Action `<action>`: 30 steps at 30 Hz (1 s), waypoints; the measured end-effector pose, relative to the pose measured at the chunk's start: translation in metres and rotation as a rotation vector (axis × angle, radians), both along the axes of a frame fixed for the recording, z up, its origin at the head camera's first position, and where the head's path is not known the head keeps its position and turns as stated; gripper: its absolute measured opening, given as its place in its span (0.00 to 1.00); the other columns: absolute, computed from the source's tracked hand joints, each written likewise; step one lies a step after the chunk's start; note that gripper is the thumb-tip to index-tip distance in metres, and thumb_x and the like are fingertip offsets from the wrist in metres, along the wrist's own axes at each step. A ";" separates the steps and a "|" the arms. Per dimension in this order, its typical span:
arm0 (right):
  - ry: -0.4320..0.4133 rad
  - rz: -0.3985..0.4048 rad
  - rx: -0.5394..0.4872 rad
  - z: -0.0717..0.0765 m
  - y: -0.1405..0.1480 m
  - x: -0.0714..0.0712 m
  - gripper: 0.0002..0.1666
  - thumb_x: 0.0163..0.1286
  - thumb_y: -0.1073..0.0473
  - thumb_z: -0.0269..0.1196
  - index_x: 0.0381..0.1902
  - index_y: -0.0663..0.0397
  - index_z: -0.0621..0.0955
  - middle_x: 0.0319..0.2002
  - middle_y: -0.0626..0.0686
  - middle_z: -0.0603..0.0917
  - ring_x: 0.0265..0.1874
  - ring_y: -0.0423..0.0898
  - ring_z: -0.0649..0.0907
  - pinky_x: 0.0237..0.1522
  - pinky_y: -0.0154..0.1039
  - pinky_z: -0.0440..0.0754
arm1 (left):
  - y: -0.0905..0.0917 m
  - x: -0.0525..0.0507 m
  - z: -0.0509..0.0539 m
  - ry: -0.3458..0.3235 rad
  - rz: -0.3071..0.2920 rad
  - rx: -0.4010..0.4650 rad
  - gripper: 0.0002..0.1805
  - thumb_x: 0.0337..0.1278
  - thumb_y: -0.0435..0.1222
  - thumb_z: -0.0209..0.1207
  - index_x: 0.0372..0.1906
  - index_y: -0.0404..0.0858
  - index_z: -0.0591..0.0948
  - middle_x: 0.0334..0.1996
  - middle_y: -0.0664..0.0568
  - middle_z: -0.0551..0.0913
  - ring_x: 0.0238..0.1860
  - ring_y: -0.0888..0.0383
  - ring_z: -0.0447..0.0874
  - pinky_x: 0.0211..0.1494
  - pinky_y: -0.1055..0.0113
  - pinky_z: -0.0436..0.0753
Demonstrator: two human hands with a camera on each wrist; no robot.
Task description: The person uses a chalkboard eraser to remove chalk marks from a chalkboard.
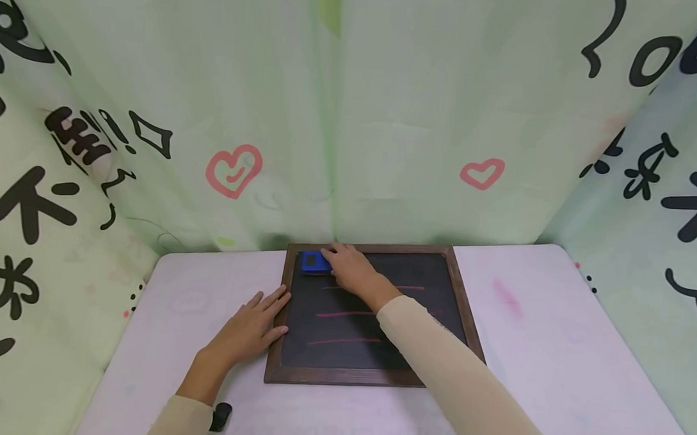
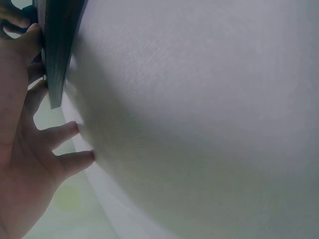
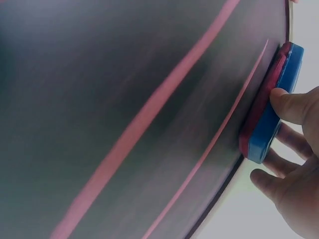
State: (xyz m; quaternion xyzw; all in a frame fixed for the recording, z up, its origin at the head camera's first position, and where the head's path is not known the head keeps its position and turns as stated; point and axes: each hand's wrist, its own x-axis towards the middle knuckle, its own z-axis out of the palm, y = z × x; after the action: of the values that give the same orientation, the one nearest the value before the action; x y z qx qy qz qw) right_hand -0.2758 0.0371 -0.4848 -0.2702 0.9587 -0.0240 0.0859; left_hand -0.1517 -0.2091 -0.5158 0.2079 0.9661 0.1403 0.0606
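A blue chalkboard eraser (image 1: 315,262) with a reddish felt underside lies against the upper left of a framed blackboard (image 1: 343,358). My right hand (image 1: 352,269) grips the eraser, its thumb on one long side in the right wrist view, where the eraser (image 3: 274,102) is seen edge-on. Several pink chalk lines (image 3: 144,119) run across the board. With fingers spread, my left hand (image 1: 249,326) rests at the board's left frame. In the left wrist view, some fingers touch the wooden frame (image 2: 57,50) and others reach the tabletop.
The board lies on a pale table (image 1: 551,352) with a faint pink smudge on its right part. Behind and on both sides hangs a light green curtain (image 1: 398,117) with hearts and black writing. A small black object (image 1: 220,416) is beside the left sleeve.
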 end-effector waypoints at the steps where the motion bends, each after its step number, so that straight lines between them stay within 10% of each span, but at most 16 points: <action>1: -0.009 -0.003 -0.010 0.000 0.005 0.000 0.35 0.79 0.56 0.60 0.80 0.50 0.66 0.75 0.56 0.69 0.73 0.58 0.72 0.73 0.49 0.73 | 0.000 0.000 0.000 -0.001 0.001 0.001 0.38 0.74 0.51 0.58 0.82 0.44 0.62 0.83 0.50 0.57 0.76 0.28 0.61 0.70 0.28 0.69; 19: -0.061 -0.061 -0.094 0.006 0.106 0.007 0.36 0.78 0.62 0.61 0.80 0.56 0.65 0.75 0.63 0.68 0.72 0.63 0.72 0.71 0.57 0.74 | 0.001 0.001 0.000 -0.005 0.004 0.011 0.38 0.74 0.51 0.59 0.82 0.44 0.61 0.83 0.50 0.57 0.77 0.28 0.60 0.71 0.29 0.68; 30: 0.057 -0.032 -0.162 0.002 0.163 0.014 0.34 0.74 0.67 0.64 0.75 0.63 0.70 0.70 0.67 0.73 0.66 0.68 0.76 0.66 0.61 0.77 | -0.001 -0.001 -0.002 0.032 -0.014 0.004 0.38 0.74 0.50 0.59 0.81 0.42 0.63 0.82 0.48 0.59 0.76 0.28 0.62 0.73 0.34 0.69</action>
State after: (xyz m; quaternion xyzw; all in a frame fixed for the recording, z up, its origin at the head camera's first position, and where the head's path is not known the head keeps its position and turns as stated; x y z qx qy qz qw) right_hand -0.2619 0.1999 -0.4823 -0.2614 0.9598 -0.0952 0.0358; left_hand -0.1529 -0.2102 -0.5179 0.2168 0.9653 0.1384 0.0458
